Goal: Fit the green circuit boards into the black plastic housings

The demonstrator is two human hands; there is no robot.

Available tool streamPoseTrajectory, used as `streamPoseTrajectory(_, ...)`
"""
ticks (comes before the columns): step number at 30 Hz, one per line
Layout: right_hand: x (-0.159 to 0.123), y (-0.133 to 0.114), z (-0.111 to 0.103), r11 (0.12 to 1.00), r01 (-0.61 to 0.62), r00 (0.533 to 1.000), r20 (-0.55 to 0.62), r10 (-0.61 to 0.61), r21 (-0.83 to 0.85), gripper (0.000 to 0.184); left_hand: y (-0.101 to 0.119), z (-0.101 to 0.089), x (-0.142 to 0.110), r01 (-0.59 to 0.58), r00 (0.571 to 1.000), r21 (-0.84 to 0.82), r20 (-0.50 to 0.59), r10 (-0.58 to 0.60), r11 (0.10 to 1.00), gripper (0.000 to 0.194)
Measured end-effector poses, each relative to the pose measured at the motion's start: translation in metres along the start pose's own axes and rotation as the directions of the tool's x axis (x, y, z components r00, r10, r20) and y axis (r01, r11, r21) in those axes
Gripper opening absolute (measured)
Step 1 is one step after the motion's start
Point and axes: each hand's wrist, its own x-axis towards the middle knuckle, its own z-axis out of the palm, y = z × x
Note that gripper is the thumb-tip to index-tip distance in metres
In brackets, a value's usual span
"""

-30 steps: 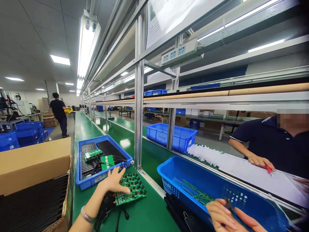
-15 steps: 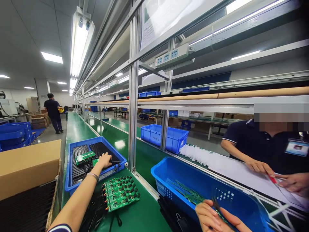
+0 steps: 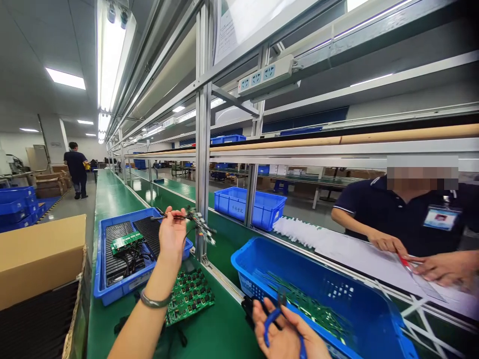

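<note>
My left hand (image 3: 172,233) is raised above the green bench, closed on a small circuit board (image 3: 200,224) with black wires trailing from it. It hovers over the near edge of a blue tray (image 3: 112,291) that holds black inserts and another green board (image 3: 125,242). A larger green panel of boards (image 3: 189,296) lies on the bench below my wrist. My right hand (image 3: 286,336) is low at the bottom edge, fingers wrapped round blue-handled cutters (image 3: 275,316), beside a big blue bin (image 3: 374,319) holding green strips.
A cardboard box (image 3: 37,254) with black trays stands at the left. An aluminium post (image 3: 202,149) rises from the bench. A second blue bin (image 3: 250,207) sits behind the rail. A person in dark blue works opposite over white sheets (image 3: 337,244); another stands far left.
My left hand reached into the blue tray, then lifted a small wired board out and up. My right hand shifted left, and the blue-handled cutters now show in it.
</note>
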Motion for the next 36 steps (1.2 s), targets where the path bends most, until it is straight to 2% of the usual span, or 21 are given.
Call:
streamPoseTrajectory(2, 0.005, 0.015, 0.002, 0.998, 0.023, 0.999, -0.021, -0.024, -0.058, 0.023, -0.015, 0.017, -0.042, 0.191, 0.981, -0.132, 0.067, -0.184, 0.973, 0.031)
streamPoseTrajectory(5, 0.002, 0.023, 0.007, 0.984, 0.098, 0.992, -0.062, -0.108, -0.148, 0.037, -0.039, 0.03, -0.096, 0.462, 0.884, -0.199, 0.18, -0.431, 0.864, 0.032)
streamPoseTrajectory(8, -0.011, 0.015, 0.014, 0.928, 0.234, 0.954, -0.117, -0.276, -0.289, 0.053, -0.043, 0.025, -0.112, 0.609, 0.785, -0.179, 0.271, -0.557, 0.772, 0.026)
streamPoseTrajectory(9, -0.016, 0.011, 0.016, 0.892, 0.306, 0.922, -0.13, -0.365, -0.333, 0.063, -0.039, 0.021, -0.108, 0.601, 0.783, -0.137, 0.301, -0.545, 0.788, 0.022)
streamPoseTrajectory(10, -0.02, 0.006, 0.019, 0.848, 0.374, 0.88, -0.146, -0.453, -0.375, 0.072, -0.033, 0.015, -0.102, 0.539, 0.809, -0.076, 0.326, -0.49, 0.839, 0.02)
streamPoseTrajectory(11, -0.025, 0.002, 0.021, 0.801, 0.429, 0.832, -0.161, -0.53, -0.418, 0.078, -0.024, 0.01, -0.095, 0.388, 0.868, -0.002, 0.338, -0.364, 0.922, 0.026)
streamPoseTrajectory(12, -0.028, -0.003, 0.022, 0.749, 0.467, 0.786, -0.168, -0.595, -0.469, 0.081, -0.015, 0.004, -0.088, 0.149, 0.922, 0.08, 0.348, -0.168, 0.986, 0.038)
streamPoseTrajectory(13, -0.031, -0.007, 0.024, 0.687, 0.489, 0.743, -0.156, -0.651, -0.538, 0.079, -0.006, -0.001, -0.084, -0.14, 0.92, 0.171, 0.385, 0.065, 0.975, 0.052)
streamPoseTrajectory(14, -0.032, -0.01, 0.025, 0.599, 0.504, 0.696, -0.117, -0.708, -0.622, 0.075, 0.001, -0.005, -0.084, -0.417, 0.838, 0.255, 0.481, 0.26, 0.872, 0.065)
streamPoseTrajectory(15, -0.033, -0.012, 0.025, 0.482, 0.511, 0.647, -0.051, -0.761, -0.711, 0.07, 0.007, -0.008, -0.087, -0.641, 0.691, 0.294, 0.624, 0.366, 0.709, 0.077)
streamPoseTrajectory(16, -0.033, -0.013, 0.025, 0.355, 0.506, 0.602, 0.027, -0.798, -0.786, 0.065, 0.008, -0.01, -0.094, -0.799, 0.511, 0.279, 0.781, 0.359, 0.533, 0.088)
streamPoseTrajectory(18, -0.032, -0.01, 0.024, 0.163, 0.48, 0.545, 0.147, -0.825, -0.862, 0.059, 0.001, -0.011, -0.115, -0.946, 0.154, 0.114, 0.982, 0.111, 0.304, 0.113)
streamPoseTrajectory(19, -0.032, -0.008, 0.023, 0.126, 0.475, 0.536, 0.173, -0.826, -0.871, 0.059, -0.007, -0.01, -0.127, -0.969, 0.033, 0.035, 0.999, -0.012, 0.243, 0.127)
streamPoseTrajectory(20, -0.032, -0.004, 0.023, 0.126, 0.478, 0.539, 0.177, -0.824, -0.869, 0.059, -0.017, -0.008, -0.138, -0.982, -0.044, -0.024, 0.994, -0.102, 0.185, 0.136)
streamPoseTrajectory(22, -0.034, 0.002, 0.023, 0.186, 0.495, 0.568, 0.155, -0.808, -0.849, 0.06, -0.036, -0.003, -0.152, -0.994, -0.078, -0.063, 0.983, -0.164, 0.094, 0.142)
streamPoseTrajectory(26, -0.046, -0.001, 0.027, 0.288, 0.52, 0.665, 0.17, -0.727, -0.804, 0.054, -0.048, 0.0, -0.149, -0.999, 0.027, 0.034, 0.99, -0.138, 0.042, 0.126)
streamPoseTrajectory(27, -0.049, -0.006, 0.027, 0.245, 0.506, 0.675, 0.202, -0.71, -0.827, 0.049, -0.045, -0.001, -0.144, -0.997, 0.061, 0.065, 0.989, -0.134, 0.028, 0.123)
streamPoseTrajectory(29, -0.053, -0.019, 0.025, 0.06, 0.432, 0.686, 0.285, -0.67, -0.9, 0.041, -0.037, -0.002, -0.135, -0.995, 0.098, 0.099, 0.985, -0.14, 0.0, 0.121)
streamPoseTrajectory(32, -0.055, -0.033, 0.019, -0.199, 0.291, 0.743, 0.352, -0.569, -0.936, 0.035, -0.03, -0.002, -0.128, -0.995, 0.101, 0.101, 0.982, -0.157, -0.003, 0.122)
streamPoseTrajectory(34, -0.054, -0.036, 0.016, -0.268, 0.264, 0.768, 0.37, -0.523, -0.927, 0.037, -0.029, -0.002, -0.127, -0.995, 0.095, 0.098, 0.98, -0.177, 0.009, 0.122)
streamPoseTrajectory(36, -0.053, -0.035, 0.015, -0.323, 0.269, 0.744, 0.409, -0.529, -0.907, 0.04, -0.031, -0.002, -0.127, -0.996, 0.086, 0.092, 0.977, -0.196, 0.022, 0.122)
